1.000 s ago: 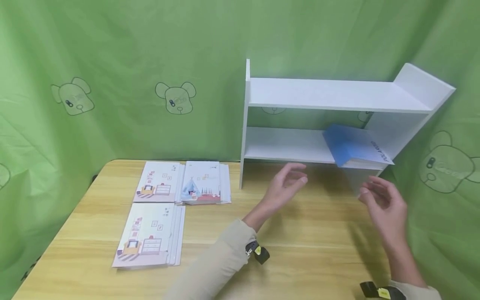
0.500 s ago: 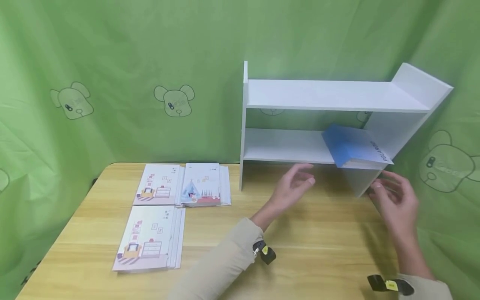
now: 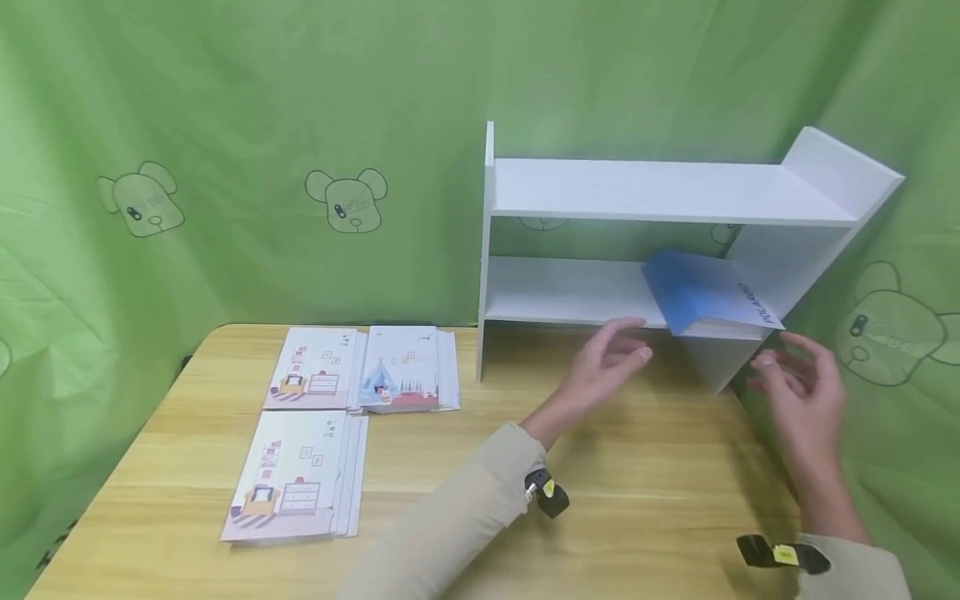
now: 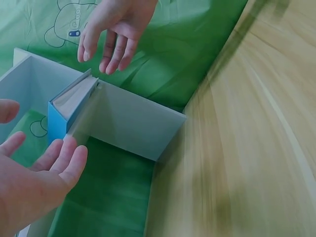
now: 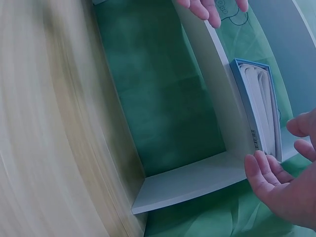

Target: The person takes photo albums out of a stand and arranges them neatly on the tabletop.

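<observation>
A blue book with POLAROID lettering (image 3: pixel 712 292) lies at the right end of the lower shelf (image 3: pixel 570 287), jutting past its front edge. Its pages show in both wrist views. My left hand (image 3: pixel 600 362), fingers loosely bent and holding nothing, is in front of the shelf, left of the book. On the other side, my right hand (image 3: pixel 806 400) hovers by the bookcase's right panel, just below the book's front corner, with nothing in its grasp. In the right wrist view, the right fingertips (image 5: pixel 253 165) appear right at the near end of the book (image 5: pixel 259 106).
The white bookcase (image 3: pixel 637 187) stands at the back right of the wooden table (image 3: pixel 420 467). Three stacks of illustrated booklets (image 3: pixel 288 475) lie on the left. A green curtain (image 3: pixel 247 108) with bear-head drawings hangs behind and along the right side.
My left hand has drifted right and slightly up toward the book. My right hand has shifted right, alongside the bookcase's right panel. The book has stayed in place.
</observation>
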Motion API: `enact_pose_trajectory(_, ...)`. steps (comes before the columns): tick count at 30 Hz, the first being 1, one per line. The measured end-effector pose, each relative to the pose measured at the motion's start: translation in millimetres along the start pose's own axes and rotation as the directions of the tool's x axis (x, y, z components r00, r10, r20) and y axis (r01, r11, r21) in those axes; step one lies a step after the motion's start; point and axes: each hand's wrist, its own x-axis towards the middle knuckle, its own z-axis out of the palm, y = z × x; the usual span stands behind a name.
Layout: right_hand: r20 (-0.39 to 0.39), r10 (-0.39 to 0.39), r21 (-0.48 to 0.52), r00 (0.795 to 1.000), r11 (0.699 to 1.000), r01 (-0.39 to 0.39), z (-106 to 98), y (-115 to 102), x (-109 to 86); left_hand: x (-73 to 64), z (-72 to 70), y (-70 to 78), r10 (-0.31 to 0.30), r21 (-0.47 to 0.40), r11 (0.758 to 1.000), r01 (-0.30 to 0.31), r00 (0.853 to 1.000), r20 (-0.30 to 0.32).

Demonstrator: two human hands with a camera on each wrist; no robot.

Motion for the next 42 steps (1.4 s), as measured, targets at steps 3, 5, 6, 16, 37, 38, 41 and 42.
enact_pose_trajectory(3, -0.004, 0.0, 0.03, 1.0, 1.0, 0.0, -1, 2, 4.8, 4.0, 2.8, 1.1, -0.008, -0.003, 1.0, 0.008, 1.0, 0.001)
enact_pose_trajectory(5, -0.006, -0.001, 0.049, 1.0, 0.999, 0.001, -2, 3, 8.3, 6.8, 4.3, 1.8, -0.021, 0.003, 1.0, 0.021, 1.0, -0.001)
enact_pose_trajectory(6, -0.006, -0.001, 0.06, 1.0, 0.998, 0.001, -3, 3, 9.8, 8.2, 5.1, 1.8, -0.027, 0.005, 1.0, 0.027, 1.0, -0.002)
enact_pose_trajectory(16, 0.002, 0.011, 0.127, 1.0, 0.992, -0.011, -4, -2, 18.1, 18.4, 13.4, 2.3, -0.072, 0.003, 0.997, 0.072, 0.997, 0.0)
enact_pose_trajectory(37, 0.025, 0.061, 0.119, 0.998, 0.991, -0.063, 1, -2, 35.7, 39.2, 28.8, 2.8, -0.091, 0.063, 0.994, 0.091, 0.996, 0.006)
enact_pose_trajectory(38, 0.022, 0.065, 0.114, 0.998, 0.991, -0.067, 1, -2, 36.1, 40.0, 29.5, 2.6, -0.093, 0.069, 0.993, 0.092, 0.996, 0.007)
enact_pose_trajectory(41, 0.025, 0.068, 0.11, 0.997, 0.991, -0.071, 2, -1, 37.0, 41.5, 30.9, 3.3, -0.093, 0.09, 0.992, 0.091, 0.996, 0.014)
enact_pose_trajectory(42, 0.028, 0.067, 0.112, 0.997, 0.991, -0.07, 3, -1, 37.4, 41.9, 31.3, 3.8, -0.09, 0.101, 0.991, 0.088, 0.996, 0.015)
